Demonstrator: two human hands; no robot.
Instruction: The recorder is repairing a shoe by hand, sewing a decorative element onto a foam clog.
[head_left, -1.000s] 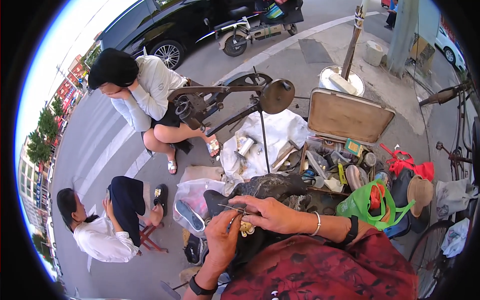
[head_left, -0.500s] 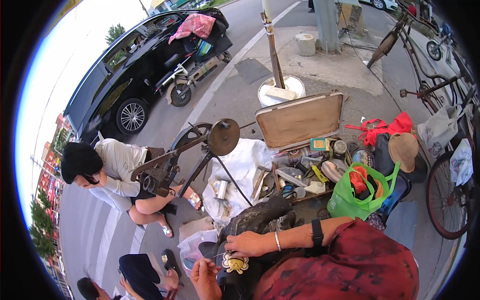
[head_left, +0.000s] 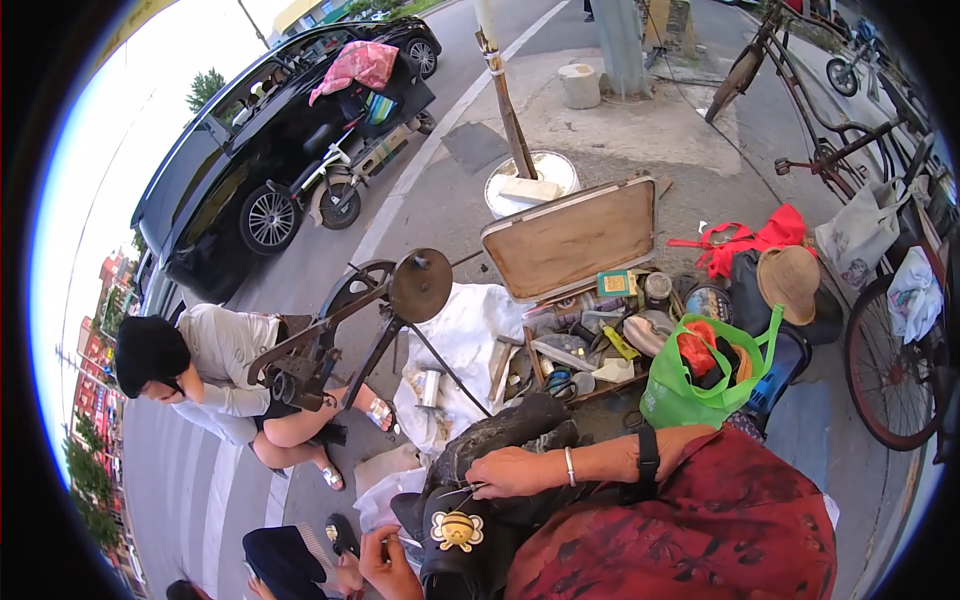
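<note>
In my lap lies a black item (head_left: 440, 580), perhaps a shoe, its lower part cut off by the frame. A yellow bee ornament with pale wings (head_left: 457, 530) sits on its upper side. My right hand (head_left: 515, 472), with a bracelet at the wrist, is closed above the ornament; something thin sticks out of its fingers to the left. Left of the black item, my left hand (head_left: 390, 568) is pinched, and what it holds is too small to tell. Dark worn cloth (head_left: 500, 435) covers my lap beyond the hands.
A hand-cranked machine with a round wheel (head_left: 420, 285) stands ahead left, near a seated person (head_left: 225, 350). Beyond my lap lie a white cloth (head_left: 455, 330), an open case lid (head_left: 575, 240), assorted tools (head_left: 585, 350) and a green bag (head_left: 690, 385). Bicycles (head_left: 880, 370) stand right.
My hands have moved apart, the left one lower and leftward, the right one slightly to the right. The bee ornament now shows more fully and faces up. The whole view has shifted a little.
</note>
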